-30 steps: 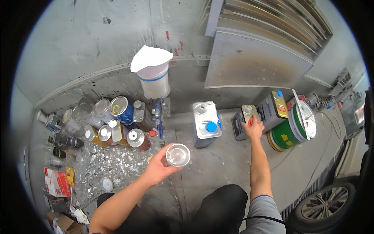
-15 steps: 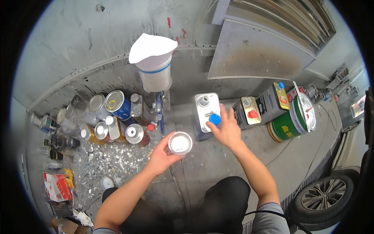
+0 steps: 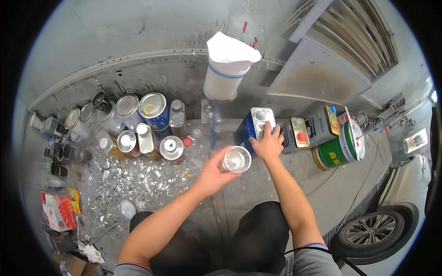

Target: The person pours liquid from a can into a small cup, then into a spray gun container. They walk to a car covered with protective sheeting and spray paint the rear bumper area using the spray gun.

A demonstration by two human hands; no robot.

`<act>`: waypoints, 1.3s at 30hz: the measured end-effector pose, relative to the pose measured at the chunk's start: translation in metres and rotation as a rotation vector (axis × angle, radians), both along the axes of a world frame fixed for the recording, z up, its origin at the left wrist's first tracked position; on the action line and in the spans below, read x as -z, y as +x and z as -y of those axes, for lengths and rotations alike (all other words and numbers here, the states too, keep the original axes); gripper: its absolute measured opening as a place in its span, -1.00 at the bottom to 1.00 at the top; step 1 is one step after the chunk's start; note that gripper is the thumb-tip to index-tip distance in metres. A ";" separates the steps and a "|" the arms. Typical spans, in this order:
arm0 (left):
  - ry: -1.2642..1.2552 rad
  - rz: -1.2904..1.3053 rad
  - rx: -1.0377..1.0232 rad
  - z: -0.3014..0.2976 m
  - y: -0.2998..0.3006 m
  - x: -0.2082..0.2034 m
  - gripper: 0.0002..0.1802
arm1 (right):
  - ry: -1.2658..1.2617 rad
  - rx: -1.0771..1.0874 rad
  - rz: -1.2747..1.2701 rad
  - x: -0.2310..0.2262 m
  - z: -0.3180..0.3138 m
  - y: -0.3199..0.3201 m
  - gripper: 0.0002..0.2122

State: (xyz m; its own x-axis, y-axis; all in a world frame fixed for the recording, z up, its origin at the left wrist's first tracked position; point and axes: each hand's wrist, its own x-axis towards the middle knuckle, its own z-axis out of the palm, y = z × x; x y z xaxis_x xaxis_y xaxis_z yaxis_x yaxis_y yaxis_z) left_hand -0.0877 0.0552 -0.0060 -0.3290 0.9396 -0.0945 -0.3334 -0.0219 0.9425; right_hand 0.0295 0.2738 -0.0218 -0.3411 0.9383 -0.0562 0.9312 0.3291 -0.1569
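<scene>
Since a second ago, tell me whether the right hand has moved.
Yes. The right hand has come leftward, away from the green can, and now rests on the blue rectangular tin beside the left hand's clear cup.

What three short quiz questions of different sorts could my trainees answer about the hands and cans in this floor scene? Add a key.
1. True or false: the left hand holds a small clear cup.
2. Multiple choice: the right hand rests on A) the green round can, B) the blue rectangular tin, C) the red box.
3. Fill in: the white paper funnel sits on top of a white ____.

Key: 1 true; 2 B; 3 container.
</scene>
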 end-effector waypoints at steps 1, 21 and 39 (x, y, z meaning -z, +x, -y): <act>0.005 -0.013 -0.007 0.000 0.000 0.000 -0.15 | 0.006 -0.001 -0.037 0.003 -0.005 0.002 -0.05; -0.029 -0.065 0.008 -0.014 0.016 0.020 -0.07 | -0.434 -0.913 0.596 -0.282 -0.016 0.049 -0.24; 0.034 -0.207 0.064 -0.011 0.023 0.030 -0.12 | -0.562 -0.953 1.010 -0.278 0.055 -0.002 -0.35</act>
